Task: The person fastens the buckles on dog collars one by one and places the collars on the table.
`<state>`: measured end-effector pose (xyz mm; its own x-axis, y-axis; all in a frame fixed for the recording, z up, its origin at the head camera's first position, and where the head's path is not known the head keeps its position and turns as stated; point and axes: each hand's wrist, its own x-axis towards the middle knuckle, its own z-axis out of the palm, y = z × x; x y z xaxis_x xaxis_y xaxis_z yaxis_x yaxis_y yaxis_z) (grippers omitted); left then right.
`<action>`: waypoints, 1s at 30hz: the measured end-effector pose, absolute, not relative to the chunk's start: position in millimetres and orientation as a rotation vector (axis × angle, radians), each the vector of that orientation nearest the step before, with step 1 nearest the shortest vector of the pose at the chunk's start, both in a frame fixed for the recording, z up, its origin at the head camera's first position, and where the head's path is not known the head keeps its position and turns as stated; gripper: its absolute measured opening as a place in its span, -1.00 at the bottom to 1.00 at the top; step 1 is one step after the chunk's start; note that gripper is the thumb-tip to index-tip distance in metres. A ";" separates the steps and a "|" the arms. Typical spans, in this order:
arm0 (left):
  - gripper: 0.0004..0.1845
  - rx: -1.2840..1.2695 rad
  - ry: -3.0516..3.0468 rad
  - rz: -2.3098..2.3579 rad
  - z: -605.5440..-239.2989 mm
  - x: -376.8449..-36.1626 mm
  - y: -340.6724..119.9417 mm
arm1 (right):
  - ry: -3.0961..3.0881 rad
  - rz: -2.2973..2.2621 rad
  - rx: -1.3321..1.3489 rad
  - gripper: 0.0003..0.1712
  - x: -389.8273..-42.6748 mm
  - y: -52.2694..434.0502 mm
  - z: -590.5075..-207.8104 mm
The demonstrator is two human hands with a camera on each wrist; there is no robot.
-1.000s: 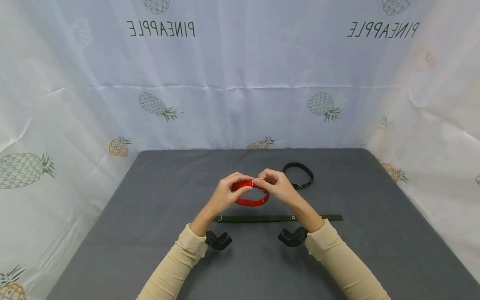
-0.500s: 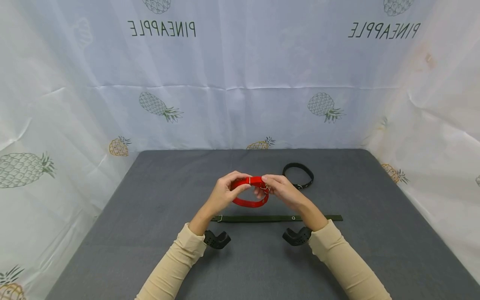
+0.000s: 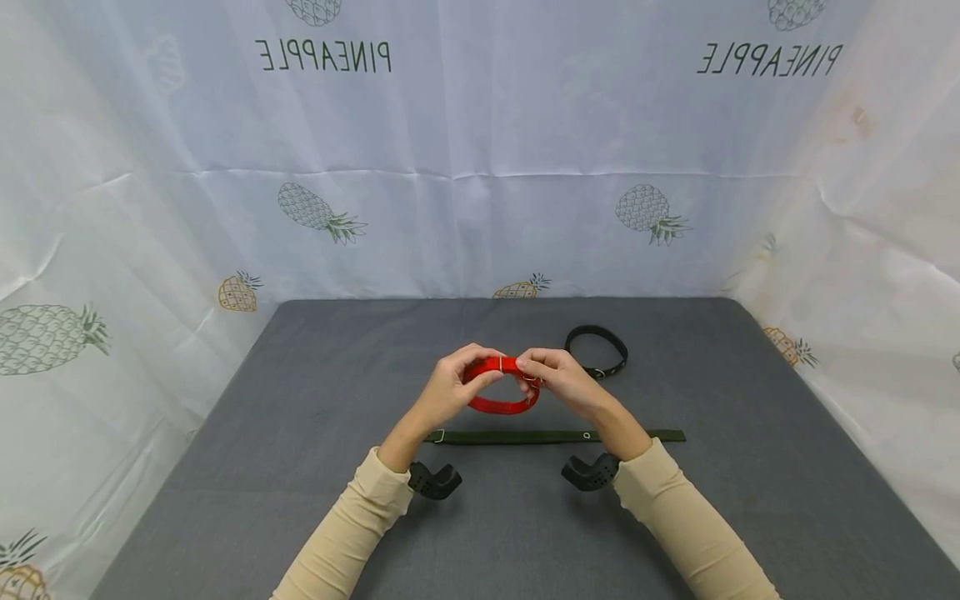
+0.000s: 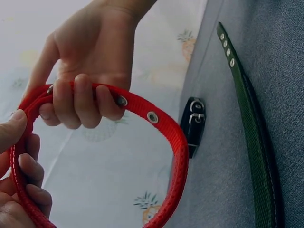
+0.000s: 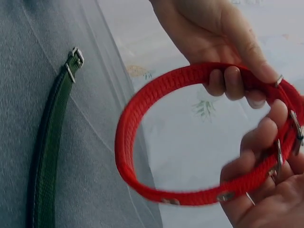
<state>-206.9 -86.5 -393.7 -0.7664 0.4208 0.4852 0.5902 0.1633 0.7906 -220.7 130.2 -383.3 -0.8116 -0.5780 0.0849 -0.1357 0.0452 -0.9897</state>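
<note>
A red collar [image 3: 501, 405] with metal eyelets is closed into a loop and held above the grey table [image 3: 300, 400], one hand on each side. My left hand [image 3: 471, 372] grips the loop's left part, thumb under and fingers over the top. My right hand [image 3: 534, 367] pinches the right part at the metal buckle [image 5: 297, 128]. In the left wrist view the red collar [image 4: 176, 142] curves from the right hand's fingers [image 4: 80, 102] down to my left hand [image 4: 21, 164]. In the right wrist view the red collar [image 5: 137, 114] hangs between both hands.
A dark green strap [image 3: 555, 436] lies flat and straight across the table just in front of my wrists. A black collar [image 3: 597, 350], buckled into a loop, lies behind and right of my hands. White pineapple-print cloth walls the table on three sides.
My right hand's fingers have shifted slightly along the red collar near the buckle. The loop stays at the same spot above the table, and my left hand has barely moved.
</note>
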 end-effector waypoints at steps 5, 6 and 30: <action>-0.78 -1.017 -2.250 -1.641 -395.6 -206.1 -84.4 | 2.073 -1.807 -0.738 -0.82 -219.7 126.0 -383.1; -0.78 -1.015 -2.247 -1.638 -395.7 -205.9 -84.1 | 2.080 -1.808 -0.733 -0.82 -219.5 125.6 -383.1; -0.72 -0.877 -2.232 -1.759 -391.2 -207.0 -94.9 | 1.951 -1.811 -0.619 -0.43 -223.3 147.2 -394.7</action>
<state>-207.0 -94.9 -391.2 -0.8132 0.3408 0.4717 0.5382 0.1325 0.8323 -223.3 147.2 -394.7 -0.8192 -0.5736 0.0039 -0.0464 0.0596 -0.9971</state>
